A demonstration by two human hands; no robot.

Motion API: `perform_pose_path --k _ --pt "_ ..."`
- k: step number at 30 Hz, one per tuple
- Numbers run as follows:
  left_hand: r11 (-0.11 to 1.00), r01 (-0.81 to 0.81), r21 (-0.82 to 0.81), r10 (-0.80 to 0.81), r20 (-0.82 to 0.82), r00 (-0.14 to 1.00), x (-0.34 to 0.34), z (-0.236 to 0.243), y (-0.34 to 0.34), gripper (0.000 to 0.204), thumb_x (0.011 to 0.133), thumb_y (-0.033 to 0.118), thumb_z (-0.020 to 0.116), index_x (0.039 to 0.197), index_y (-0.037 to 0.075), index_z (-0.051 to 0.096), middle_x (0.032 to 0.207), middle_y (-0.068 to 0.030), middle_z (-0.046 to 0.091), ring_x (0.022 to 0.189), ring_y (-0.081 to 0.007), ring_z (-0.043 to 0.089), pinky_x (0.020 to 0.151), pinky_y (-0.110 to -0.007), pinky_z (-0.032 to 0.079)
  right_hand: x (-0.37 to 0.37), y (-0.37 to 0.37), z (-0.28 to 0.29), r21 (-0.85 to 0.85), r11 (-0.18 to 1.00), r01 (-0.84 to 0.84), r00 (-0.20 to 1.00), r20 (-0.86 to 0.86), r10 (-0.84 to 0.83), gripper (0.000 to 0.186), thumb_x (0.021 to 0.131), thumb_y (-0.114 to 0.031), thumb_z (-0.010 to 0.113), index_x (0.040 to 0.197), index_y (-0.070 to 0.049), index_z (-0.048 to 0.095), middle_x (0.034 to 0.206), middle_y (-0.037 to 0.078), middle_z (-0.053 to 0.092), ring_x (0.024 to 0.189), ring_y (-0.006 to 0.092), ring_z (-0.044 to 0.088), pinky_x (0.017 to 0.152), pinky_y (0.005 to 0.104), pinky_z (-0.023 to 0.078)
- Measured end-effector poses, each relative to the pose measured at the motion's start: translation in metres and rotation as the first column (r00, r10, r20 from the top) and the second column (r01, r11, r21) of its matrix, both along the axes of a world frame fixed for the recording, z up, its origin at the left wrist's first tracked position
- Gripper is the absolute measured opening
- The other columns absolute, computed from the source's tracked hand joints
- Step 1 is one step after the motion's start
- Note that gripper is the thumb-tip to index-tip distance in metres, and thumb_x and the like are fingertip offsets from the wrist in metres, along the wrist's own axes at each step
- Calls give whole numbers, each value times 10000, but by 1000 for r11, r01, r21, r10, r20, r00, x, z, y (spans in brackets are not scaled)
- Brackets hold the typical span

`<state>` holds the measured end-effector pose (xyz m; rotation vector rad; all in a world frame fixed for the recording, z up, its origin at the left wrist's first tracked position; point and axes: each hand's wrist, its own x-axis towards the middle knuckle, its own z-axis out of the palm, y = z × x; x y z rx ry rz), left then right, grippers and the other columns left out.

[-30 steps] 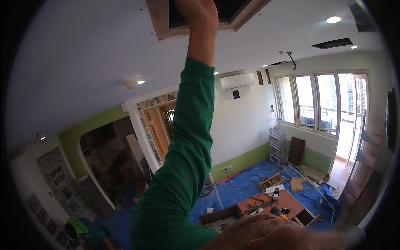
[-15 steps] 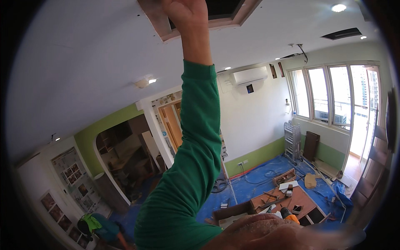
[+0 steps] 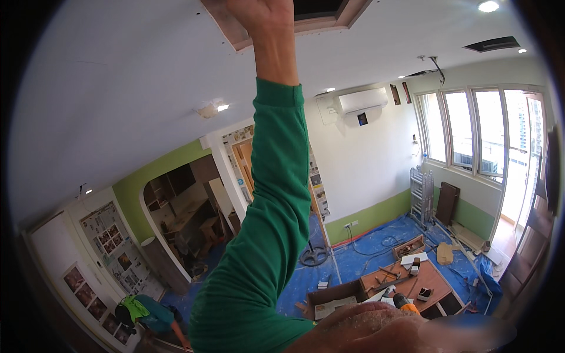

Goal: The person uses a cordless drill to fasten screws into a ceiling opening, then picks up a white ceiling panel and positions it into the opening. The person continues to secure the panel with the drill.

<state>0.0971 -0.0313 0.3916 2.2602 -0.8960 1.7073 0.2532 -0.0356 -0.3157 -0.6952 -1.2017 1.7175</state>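
My left hand [image 3: 265, 15] reaches straight up at the top edge, its palm side and wrist showing below a green sleeve. Its fingers are cut off by the picture's edge, so whether they grip anything is hidden. Right behind the hand is a ceiling opening [image 3: 332, 26] with a pale wooden border and a dark inside. From this angle I cannot tell whether the hand touches the border. My right hand is out of view.
A co-worker in a bright vest [image 3: 134, 310] bends down at the lower left. Tools and an orange drill [image 3: 405, 303] lie on a brown wooden panel [image 3: 432, 279] over blue floor sheeting [image 3: 353, 265]. A folded ladder [image 3: 421, 197] leans near the windows [image 3: 459, 129].
The view has turned slightly, so the room sits a little farther right in the picture. My left arm stays raised at the opening. More of the co-worker's arm shows.
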Motion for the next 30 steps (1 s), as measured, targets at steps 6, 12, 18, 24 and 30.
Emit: perform_pose_path --k 6,12,18,24,30 --pt "999 45 2 -45 -22 999 -3 2 3 670 1073 505 466 1506 -3 412 1537 -145 481 1470 -323 403 1304 -512 257 5 -7 -5 -11 999 45 999 0 -45 252 906 -104 757 1125 -68 637 918 11 649 789 132 650 699 293 543" --pt "972 214 -94 -226 -152 962 -12 2 0 703 1071 544 450 1508 -5 412 1536 -143 483 1472 -320 401 1306 -505 253 11 -21 -12 -42 996 78 997 -1 -78 242 911 -108 751 1120 -69 637 916 9 646 789 130 645 696 291 538" --pt "956 -286 59 292 -125 948 17 8 63 837 1011 561 606 1563 -11 345 1574 -196 436 1489 -309 386 1301 -467 250 27 -39 -22 -84 968 238 971 13 -238 231 917 -113 746 1116 -70 636 914 7 643 789 127 639 694 289 533" --pt "484 -867 117 874 -15 485 38 23 100 667 999 449 707 1361 -97 578 1356 -225 655 1270 -289 627 1107 -389 460 30 -59 -27 -101 955 278 961 15 -278 221 922 -117 741 1111 -72 636 911 5 641 788 125 634 692 287 527" --pt "562 -818 120 784 238 574 59 24 141 453 1004 317 722 1223 -77 676 1171 -201 736 1117 -285 697 963 -381 522 38 -71 -35 -137 921 366 930 16 -367 211 928 -121 735 1107 -73 636 909 3 638 788 123 629 689 285 522"
